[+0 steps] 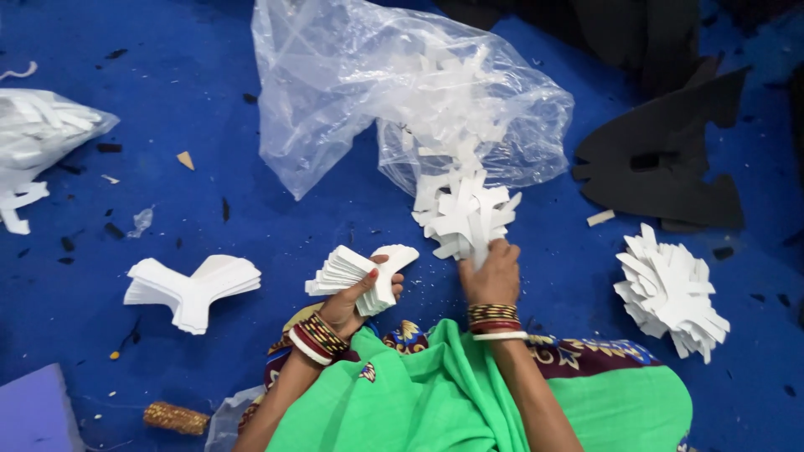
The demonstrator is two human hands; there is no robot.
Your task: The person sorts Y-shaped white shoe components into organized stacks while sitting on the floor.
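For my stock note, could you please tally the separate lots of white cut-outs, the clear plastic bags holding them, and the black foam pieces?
White cut-out lots outside bags: 4
Clear plastic bags with cut-outs: 2
Black foam pieces: 1
Total: 7

Left hand (pixel 356 295): grip closed on a fanned stack of white Y-shaped cutouts (pixel 358 274); bangles at the wrist. Right hand (pixel 492 269): fingers closed on a loose bunch of white cutouts (pixel 465 213) at the mouth of a clear plastic bag (pixel 352 92), which holds more of the same. Blue floor covering (pixel 335 218), flecked with scraps; neat stack of cutouts (pixel 193 286) lying to the left; untidy heap of cutouts (pixel 670 293) to the right; second plastic bag of white pieces (pixel 38 134) at the far left edge; black foam shapes (pixel 670 159) at upper right; green garment (pixel 435 402) over the lap.
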